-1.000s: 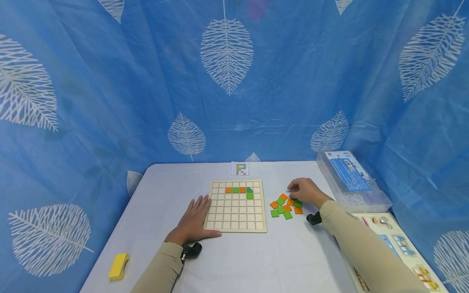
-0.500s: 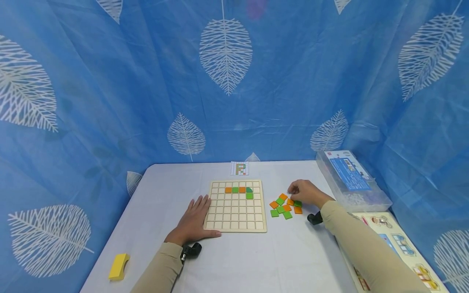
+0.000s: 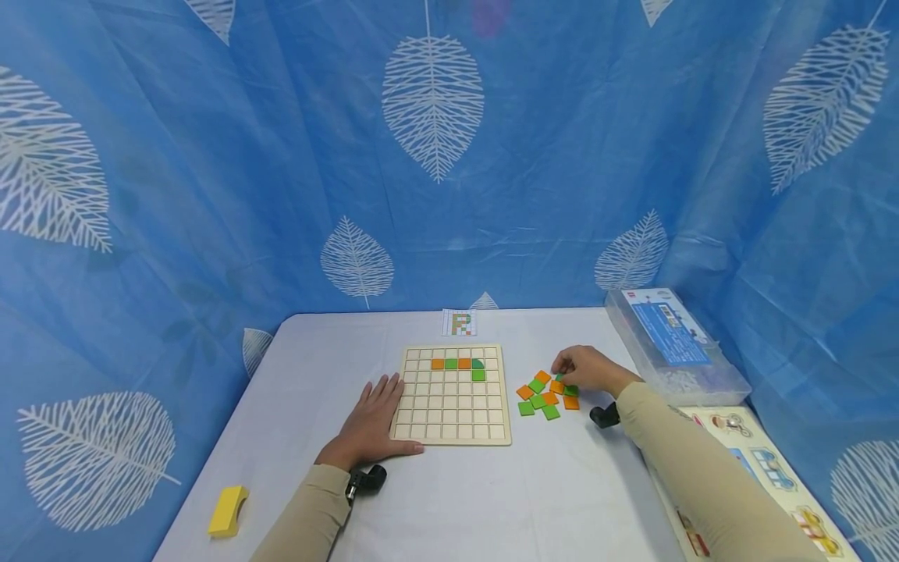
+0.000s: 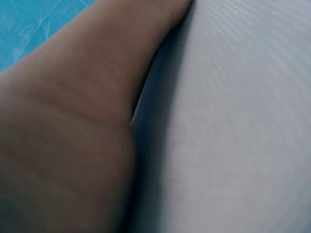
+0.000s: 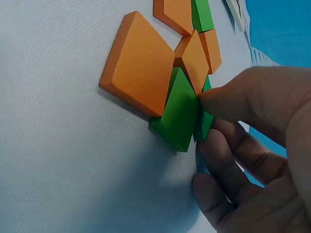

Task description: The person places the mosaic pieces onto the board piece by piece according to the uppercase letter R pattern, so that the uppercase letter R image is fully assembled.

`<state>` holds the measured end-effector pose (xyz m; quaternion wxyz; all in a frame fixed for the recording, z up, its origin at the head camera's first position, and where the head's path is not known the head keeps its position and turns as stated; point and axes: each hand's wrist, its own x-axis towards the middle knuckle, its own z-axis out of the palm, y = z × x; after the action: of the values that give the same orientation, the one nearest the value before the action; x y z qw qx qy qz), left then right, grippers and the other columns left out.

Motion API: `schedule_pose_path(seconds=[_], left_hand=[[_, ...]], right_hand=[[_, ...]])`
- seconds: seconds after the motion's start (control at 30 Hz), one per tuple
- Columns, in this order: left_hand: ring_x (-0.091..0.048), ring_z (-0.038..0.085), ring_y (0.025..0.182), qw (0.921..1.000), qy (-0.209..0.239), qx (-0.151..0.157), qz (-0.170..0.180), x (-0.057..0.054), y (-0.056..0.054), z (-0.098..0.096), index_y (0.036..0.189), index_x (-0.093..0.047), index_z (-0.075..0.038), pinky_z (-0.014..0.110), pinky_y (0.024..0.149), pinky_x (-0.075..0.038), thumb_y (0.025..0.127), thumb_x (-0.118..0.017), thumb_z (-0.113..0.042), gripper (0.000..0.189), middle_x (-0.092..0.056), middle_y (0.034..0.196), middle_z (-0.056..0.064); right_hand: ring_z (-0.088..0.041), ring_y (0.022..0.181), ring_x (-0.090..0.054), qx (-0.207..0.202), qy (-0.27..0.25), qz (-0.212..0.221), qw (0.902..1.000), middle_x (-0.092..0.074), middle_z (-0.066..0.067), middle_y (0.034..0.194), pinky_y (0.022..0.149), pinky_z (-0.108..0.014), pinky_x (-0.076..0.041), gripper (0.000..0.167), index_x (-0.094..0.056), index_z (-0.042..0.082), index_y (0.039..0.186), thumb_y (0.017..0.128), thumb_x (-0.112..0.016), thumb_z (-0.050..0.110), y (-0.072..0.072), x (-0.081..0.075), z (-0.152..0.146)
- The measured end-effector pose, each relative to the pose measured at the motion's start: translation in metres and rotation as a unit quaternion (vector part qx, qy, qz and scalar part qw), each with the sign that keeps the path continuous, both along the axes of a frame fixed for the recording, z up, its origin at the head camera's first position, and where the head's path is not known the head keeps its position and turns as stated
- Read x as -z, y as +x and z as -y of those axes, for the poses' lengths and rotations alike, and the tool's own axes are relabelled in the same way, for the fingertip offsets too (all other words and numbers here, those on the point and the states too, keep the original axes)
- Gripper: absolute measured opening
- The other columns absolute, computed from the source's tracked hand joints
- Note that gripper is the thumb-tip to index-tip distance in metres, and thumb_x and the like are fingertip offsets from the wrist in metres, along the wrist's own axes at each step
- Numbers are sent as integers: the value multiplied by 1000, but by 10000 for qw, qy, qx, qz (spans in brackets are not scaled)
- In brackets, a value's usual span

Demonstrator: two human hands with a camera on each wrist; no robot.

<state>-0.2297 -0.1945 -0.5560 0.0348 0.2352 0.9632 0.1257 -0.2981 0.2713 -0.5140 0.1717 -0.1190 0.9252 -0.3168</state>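
Note:
My left hand (image 3: 371,421) lies flat with its fingers along the left edge of a wooden grid board (image 3: 449,414) and its thumb by the lower corner. In the left wrist view only blurred skin and the white cloth show. On the board, several orange and green tiles form a row, with a rounded dark green piece (image 3: 477,364) at its right end and a green tile (image 3: 478,375) below that. Over the pile right of the board, my right hand (image 3: 590,368) pinches a green tile (image 5: 204,124) between thumb and fingers. A green tile (image 5: 177,114) and an orange tile (image 5: 141,68) lie beside it.
A pattern card (image 3: 460,323) lies behind the board. At right are a clear plastic box (image 3: 677,343) and a picture puzzle board (image 3: 758,445). A yellow arched block (image 3: 228,511) sits at front left. A blue leaf-print curtain surrounds the table.
My right hand has lowered very slightly at the pile, and a bit of green tile now shows under its fingertips. The left hand and board have stayed put.

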Motion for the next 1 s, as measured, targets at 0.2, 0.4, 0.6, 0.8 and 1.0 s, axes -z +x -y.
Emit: schedule_pose_path(seconds=[0.2,0.4,0.6,0.8,1.0], left_hand=[[-10,34,159,10000,-37,-15,-16,0,0,1,167,-23,-1,53,126,-7,75,-65,-90,135,-18,173,16],[-10,35,159,10000,-3,-11,-23,0,-1,0,166,-23,0,53,126,-7,75,-66,-90,135,-19,172,16],[-11,35,159,10000,32,9,-42,0,0,0,166,-24,0,53,126,-7,75,-65,-90,134,-19,172,16],[-11,35,159,10000,68,2,-43,1,0,1,167,-24,-1,53,126,-7,75,-65,-91,135,-19,173,15],[-10,35,159,10000,58,9,46,0,1,0,166,-23,0,53,126,-6,75,-66,-89,134,-19,172,16]], right_hand=[[-23,86,-59,30,-16,22,10000,-67,-3,95,82,-38,-56,15,-75,5,105,93,-72,-4,1,-1,0],[-22,84,-60,98,144,4,9998,-67,-3,94,80,-38,-56,10,-74,5,104,94,-75,2,0,-2,4],[-23,84,-60,331,103,84,9994,-67,-5,94,83,-40,-57,9,-73,2,104,96,-76,1,1,-3,10],[-23,84,-60,487,40,162,9987,-67,-6,95,84,-41,-57,10,-73,1,105,96,-75,-1,1,-1,13],[-21,79,-59,536,333,-64,9980,-66,-5,91,78,-40,-55,9,-73,3,101,97,-77,10,1,1,19]])
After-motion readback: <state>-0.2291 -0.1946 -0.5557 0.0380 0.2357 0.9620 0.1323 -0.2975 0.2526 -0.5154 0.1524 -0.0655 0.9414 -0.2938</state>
